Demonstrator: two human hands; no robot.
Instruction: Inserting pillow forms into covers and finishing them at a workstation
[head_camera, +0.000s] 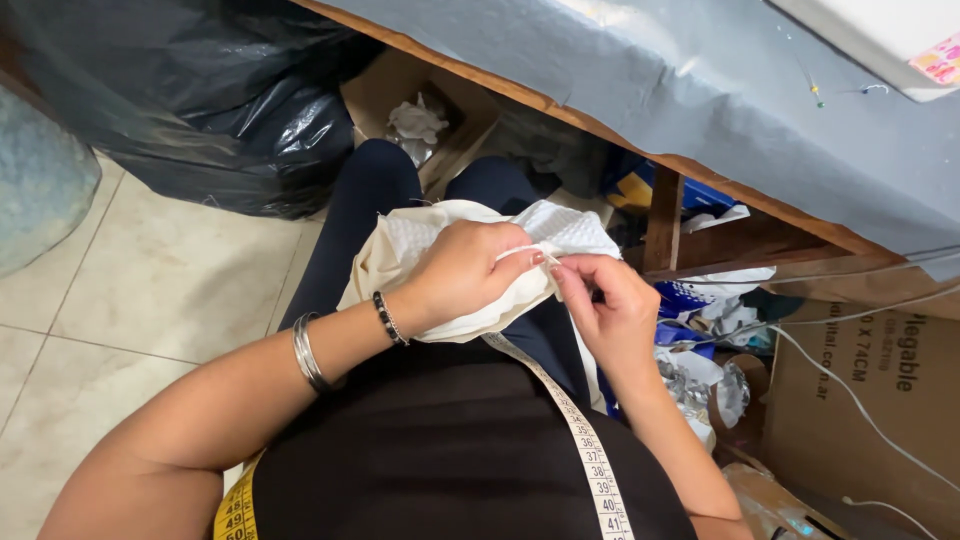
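Observation:
A bundle of cream and white textured cloth (560, 228) rests on my lap over dark trousers. My left hand (460, 275) lies on top of it and grips its edge, with bracelets on the wrist. My right hand (605, 300) pinches a thin white strip of the same cloth at the point where the two hands meet. A white and yellow tape measure (590, 455) hangs around my neck and runs down over my black top.
A table with a grey cloth top (700, 90) and a wooden edge stands ahead. Black rubbish bags (220, 100) sit on the tiled floor at the left. Cardboard boxes (870, 390), crumpled foil, fabric scraps and white cords crowd the right under the table.

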